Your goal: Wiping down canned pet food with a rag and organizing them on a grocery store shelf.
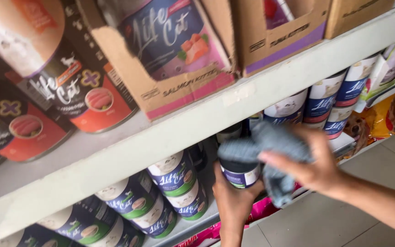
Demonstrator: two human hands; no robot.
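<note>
Left hand (232, 197) grips dark can (240, 173), seemingly blue-labelled.

White metal shelf (170, 137) runs across, stacked with pet food cans and cardboard boxes (161, 91); pale tiled floor (325, 219) below.

A can (240, 174) sits in the left hand (232, 199), held from below, in front of the lower shelf (193, 224). The right hand (314, 167) is just right of it, pressing a cloth (264, 146) onto the can's top. Left of the hands, stacked cans (174, 176) stand on the lower shelf; more cans (318, 103) stand behind and to the right. Above them runs the upper shelf (170, 137), carrying large cans (74, 91) on the left and a carton (174, 77) to their right, with a second carton (280, 36) beyond.
</note>
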